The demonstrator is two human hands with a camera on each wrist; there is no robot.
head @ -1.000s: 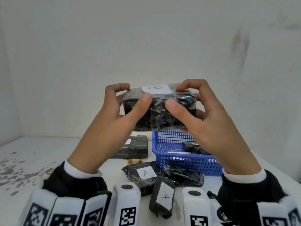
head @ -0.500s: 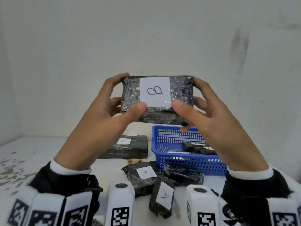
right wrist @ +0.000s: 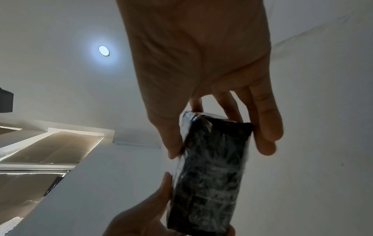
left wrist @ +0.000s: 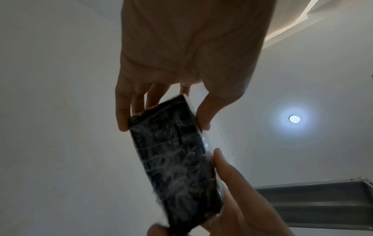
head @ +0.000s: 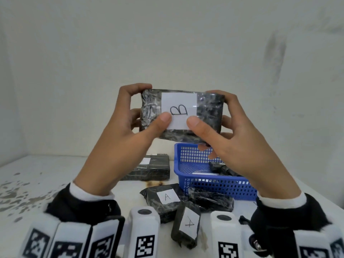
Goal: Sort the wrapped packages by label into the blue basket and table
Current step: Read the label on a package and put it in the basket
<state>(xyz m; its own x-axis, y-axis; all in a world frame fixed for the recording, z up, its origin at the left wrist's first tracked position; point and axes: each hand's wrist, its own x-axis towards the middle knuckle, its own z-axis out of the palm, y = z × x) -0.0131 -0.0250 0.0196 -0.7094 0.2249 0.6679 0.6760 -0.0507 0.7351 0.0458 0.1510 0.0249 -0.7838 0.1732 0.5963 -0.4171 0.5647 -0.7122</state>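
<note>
I hold a black plastic-wrapped package (head: pixel 206 116) up in the air above the table, its white label marked "B" facing me. My left hand (head: pixel 128 123) grips its left end with the thumb on the front. My right hand (head: pixel 229 127) grips the right end the same way. The wrist views show the package (left wrist: pixel 177 158) (right wrist: pixel 210 172) pinched between thumbs and fingers against the ceiling. Below it stands the blue basket (head: pixel 214 185) with dark packages inside. Two packages labelled "A" (head: pixel 163 200) (head: pixel 186 224) lie on the table in front.
Another wrapped package (head: pixel 150 168) with a white label lies left of the basket, and an unlabelled-looking one (head: pixel 210 201) leans against the basket's front. The white table (head: pixel 37 183) is stained at the left. White walls close the back and sides.
The package has been turned in both hands so its label, first on top, now faces me and reads "B". It sits a little lower than half a second ago.
</note>
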